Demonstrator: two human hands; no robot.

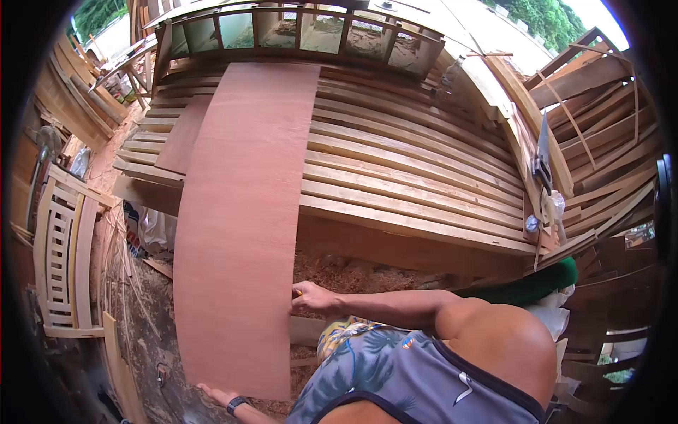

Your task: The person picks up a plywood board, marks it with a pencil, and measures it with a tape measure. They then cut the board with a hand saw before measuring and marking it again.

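The biggest thing here is the wide wooden surface [417,187], made of long slats set side by side with gaps between them. Next comes a long, thin, pinkish board [244,212]. Its far part lies across the slats, and its near part sticks out past the front edge, toward the person. A smaller flat board [182,145] peeks out from beside it, on the slats. A saw [542,166] is at the right end, well away from the long board. The right hand [316,297] is at the right edge of the long board, with its fingers curled around a small yellow thing [298,292], too little to name for sure. The left hand [217,396] is at the near end, touching the board close to its left corner; part of it is hidden, so I cannot tell if it grips or just props. A dark watch [235,405] is on that wrist. If the left hand slips away, the near end could drop or bend, because so much of the board hangs out with no slats under it. A bump could turn the board crooked, and a rough edge could poke the right hand.
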